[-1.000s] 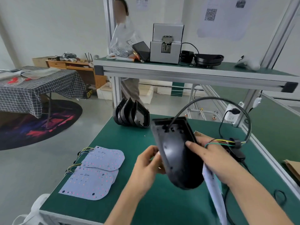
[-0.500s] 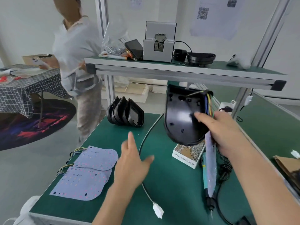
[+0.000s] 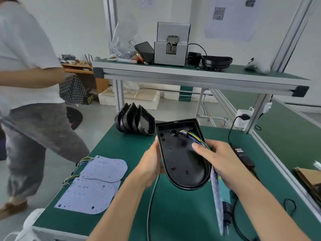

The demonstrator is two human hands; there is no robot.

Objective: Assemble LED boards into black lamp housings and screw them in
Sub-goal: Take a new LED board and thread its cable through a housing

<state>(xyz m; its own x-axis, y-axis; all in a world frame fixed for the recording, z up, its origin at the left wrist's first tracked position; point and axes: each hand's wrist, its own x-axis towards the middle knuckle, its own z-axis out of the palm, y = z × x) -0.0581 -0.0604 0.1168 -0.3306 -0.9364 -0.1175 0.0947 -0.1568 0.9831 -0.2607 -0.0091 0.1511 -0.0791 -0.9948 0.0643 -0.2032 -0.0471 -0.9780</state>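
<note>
the black lamp housing (image 3: 182, 159) is held above the near middle of the green bench (image 3: 173, 211), open side up, coloured wires (image 3: 196, 138) threaded through a hole at its far end. the left hand (image 3: 151, 164) grips its left edge, fingers curled behind it. the right hand (image 3: 220, 159) holds the right rim, pinching an led board (image 3: 217, 197) that hangs edge-on. more led boards (image 3: 97, 183) lie near left; spare housings (image 3: 135, 120) stand far left.

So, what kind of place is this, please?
Probably a small lamp assembly workshop: a green bench with stacked black housings, LED boards, and a screw feeder on the shelf.
</note>
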